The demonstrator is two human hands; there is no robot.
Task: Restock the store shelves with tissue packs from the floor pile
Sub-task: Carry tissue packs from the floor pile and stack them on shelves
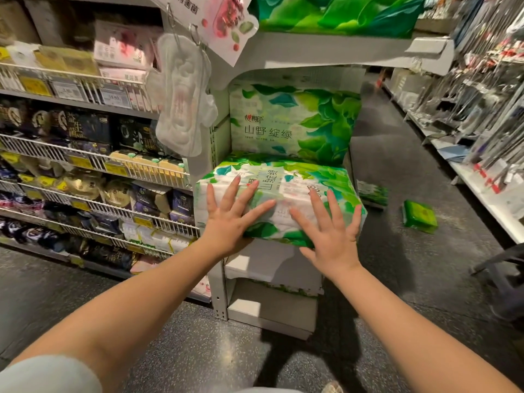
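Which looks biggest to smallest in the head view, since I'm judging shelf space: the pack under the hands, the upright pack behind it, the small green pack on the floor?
1. and 2. Pack under the hands and upright pack: look alike; the nearer one may only seem larger.
3. Small green pack on the floor.

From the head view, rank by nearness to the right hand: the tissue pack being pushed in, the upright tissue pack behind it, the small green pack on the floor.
1. Flat green-and-white tissue pack, under the right hand.
2. Upright green-leaf tissue pack, behind it.
3. Small green floor pack, off right.
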